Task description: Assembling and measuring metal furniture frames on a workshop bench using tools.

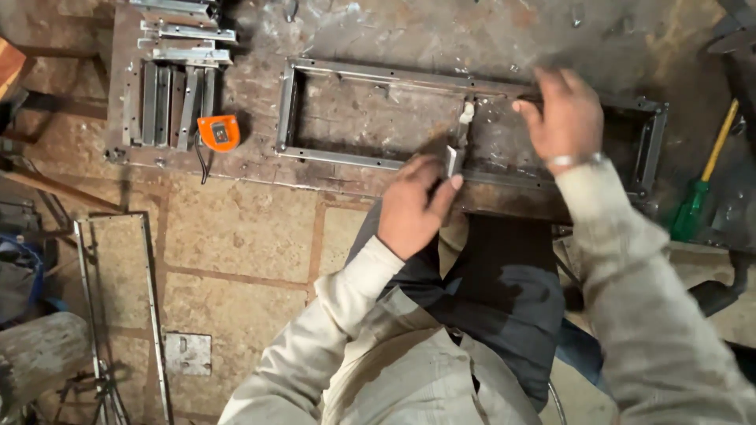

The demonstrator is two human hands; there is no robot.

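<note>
- A metalwork shop: a scarred, spattered steel bench (252,110) carries a rectangular metal frame (346,157).
- Cut steel strips (169,94) lie stacked beside an orange tape measure (219,132).
- A green-handled screwdriver (701,193) lies nearby.

A single head-worn camera looks steeply down from close above the person's lap, facing the metal worktable (260,169) toward twelve o'clock, with tiled floor (236,260) toward seven o'clock.

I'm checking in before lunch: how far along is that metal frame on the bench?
The rectangular steel frame already lies closed on all four sides on the work plate. In hand: the left hand holds a short cross piece upright across the middle while the right hand steadies the far rail. More cut bars lie unused beside the orange tape measure.
</note>
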